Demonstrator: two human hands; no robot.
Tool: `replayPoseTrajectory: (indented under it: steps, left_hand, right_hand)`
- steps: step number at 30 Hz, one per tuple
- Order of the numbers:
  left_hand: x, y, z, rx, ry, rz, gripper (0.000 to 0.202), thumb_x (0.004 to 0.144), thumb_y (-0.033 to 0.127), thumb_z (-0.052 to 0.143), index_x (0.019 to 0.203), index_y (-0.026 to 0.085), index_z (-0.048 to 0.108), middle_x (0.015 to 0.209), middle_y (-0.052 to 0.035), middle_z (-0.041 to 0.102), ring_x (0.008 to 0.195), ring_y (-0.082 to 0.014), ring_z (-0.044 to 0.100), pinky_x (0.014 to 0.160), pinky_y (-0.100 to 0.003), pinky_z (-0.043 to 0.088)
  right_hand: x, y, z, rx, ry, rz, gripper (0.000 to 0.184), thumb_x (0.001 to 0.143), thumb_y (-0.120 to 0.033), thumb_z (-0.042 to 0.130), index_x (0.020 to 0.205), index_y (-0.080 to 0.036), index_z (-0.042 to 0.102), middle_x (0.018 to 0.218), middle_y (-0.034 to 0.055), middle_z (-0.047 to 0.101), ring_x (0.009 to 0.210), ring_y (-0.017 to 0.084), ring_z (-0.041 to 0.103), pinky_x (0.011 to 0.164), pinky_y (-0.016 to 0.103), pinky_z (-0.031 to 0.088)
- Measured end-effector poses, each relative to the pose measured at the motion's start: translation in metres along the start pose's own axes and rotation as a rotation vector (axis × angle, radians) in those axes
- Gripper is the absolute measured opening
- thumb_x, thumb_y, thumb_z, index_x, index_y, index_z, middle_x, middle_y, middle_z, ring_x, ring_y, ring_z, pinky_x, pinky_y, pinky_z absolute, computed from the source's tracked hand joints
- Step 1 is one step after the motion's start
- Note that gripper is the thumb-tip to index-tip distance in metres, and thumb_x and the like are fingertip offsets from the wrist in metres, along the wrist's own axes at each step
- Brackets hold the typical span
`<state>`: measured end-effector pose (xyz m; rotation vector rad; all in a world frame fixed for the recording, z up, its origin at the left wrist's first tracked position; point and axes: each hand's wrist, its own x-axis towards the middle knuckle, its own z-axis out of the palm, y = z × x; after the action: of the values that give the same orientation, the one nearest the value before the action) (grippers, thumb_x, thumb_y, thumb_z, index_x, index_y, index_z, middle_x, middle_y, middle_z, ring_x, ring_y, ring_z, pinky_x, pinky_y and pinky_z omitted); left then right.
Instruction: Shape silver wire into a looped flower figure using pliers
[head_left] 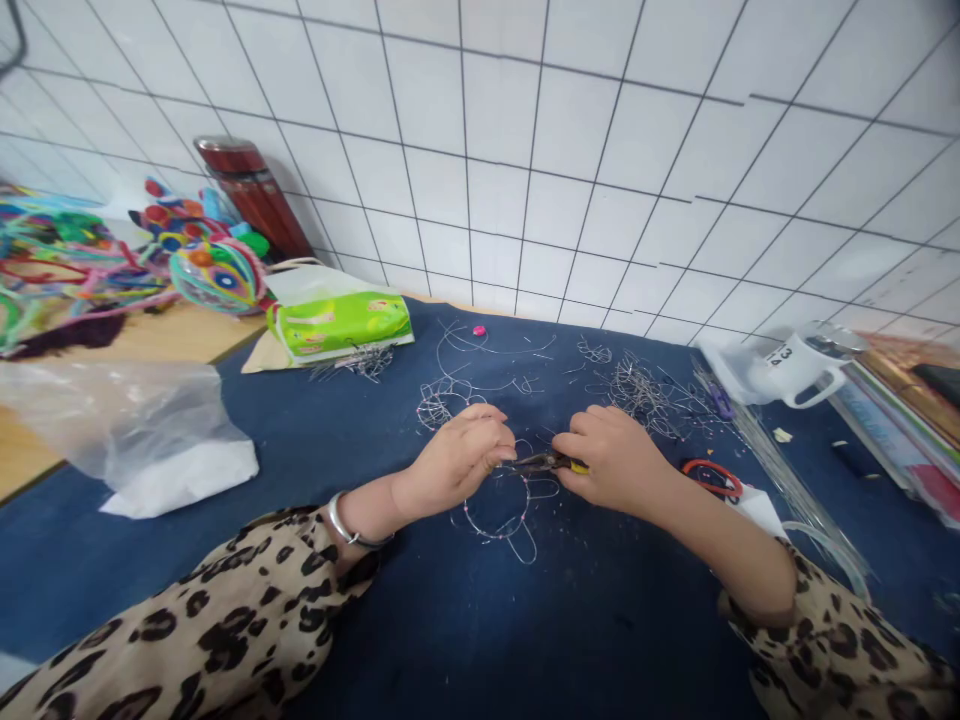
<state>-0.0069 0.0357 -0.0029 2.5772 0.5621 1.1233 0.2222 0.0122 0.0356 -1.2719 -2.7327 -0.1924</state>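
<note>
In the head view, my right hand (pixel 611 460) is closed round the yellow handles of a pair of pliers (pixel 541 462). The jaws point left and reach the fingertips of my left hand (pixel 465 460). My left fingers pinch a ring of thin wire (pixel 495 536), which hangs below them with small pinkish beads and wire loops sticking out. Whether the plier jaws touch the wire is hidden by my fingers. Just behind my left hand lies another bundle of bent wire rings (pixel 439 403) on the dark blue cloth (pixel 360 420).
Wire scraps (pixel 645 395) lie beyond my right hand, near orange-handled scissors (pixel 712 478) and long straight wires (pixel 787 480). A white mug (pixel 802 368) stands at right. A green tissue pack (pixel 341 325), plastic bag (pixel 180 430), red flask (pixel 259 200) and colourful crafts (pixel 217 272) are at left.
</note>
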Motion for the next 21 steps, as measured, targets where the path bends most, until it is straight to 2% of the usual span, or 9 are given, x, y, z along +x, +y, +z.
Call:
replayPoseTrajectory:
  steps: [4, 7, 12, 21]
  left_hand:
    - [-0.001, 0.004, 0.0, -0.023, 0.058, 0.017, 0.024, 0.094, 0.024, 0.032, 0.078, 0.018, 0.049, 0.068, 0.0006, 0.055, 0.067, -0.012, 0.05, 0.09, -0.042, 0.044]
    - [-0.001, 0.006, 0.001, -0.017, 0.047, 0.037, 0.025, 0.094, 0.025, 0.031, 0.079, 0.018, 0.049, 0.068, 0.0009, 0.054, 0.066, -0.0118, 0.05, 0.09, -0.042, 0.044]
    - [0.001, 0.01, 0.004, -0.046, -0.085, 0.049, 0.025, 0.095, 0.027, 0.031, 0.08, 0.018, 0.049, 0.065, 0.0017, 0.05, 0.063, -0.0112, 0.048, 0.089, -0.04, 0.045]
    - [0.007, 0.02, 0.006, -0.172, -0.298, 0.017, 0.028, 0.094, 0.03, 0.031, 0.078, 0.017, 0.049, 0.065, -0.0017, 0.053, 0.067, -0.0137, 0.05, 0.076, -0.033, 0.046]
  right_hand:
    - [-0.004, -0.002, -0.008, 0.029, 0.025, -0.017, 0.022, 0.081, -0.037, 0.048, 0.076, -0.021, 0.062, 0.072, 0.0025, 0.052, 0.073, 0.015, 0.04, 0.064, 0.029, 0.023]
    - [-0.007, -0.002, -0.017, -0.042, 0.055, -0.051, 0.02, 0.081, -0.035, 0.05, 0.074, -0.02, 0.06, 0.072, 0.0032, 0.052, 0.072, 0.016, 0.039, 0.064, 0.03, 0.021]
    - [-0.012, -0.001, -0.028, -0.116, 0.051, -0.162, 0.013, 0.077, -0.031, 0.055, 0.075, -0.02, 0.058, 0.074, 0.0041, 0.052, 0.075, 0.018, 0.037, 0.065, 0.033, 0.019]
    - [-0.009, 0.01, -0.027, -0.04, -0.012, -0.327, 0.007, 0.076, -0.022, 0.055, 0.069, -0.02, 0.057, 0.072, 0.0036, 0.05, 0.077, 0.019, 0.035, 0.067, 0.034, 0.018]
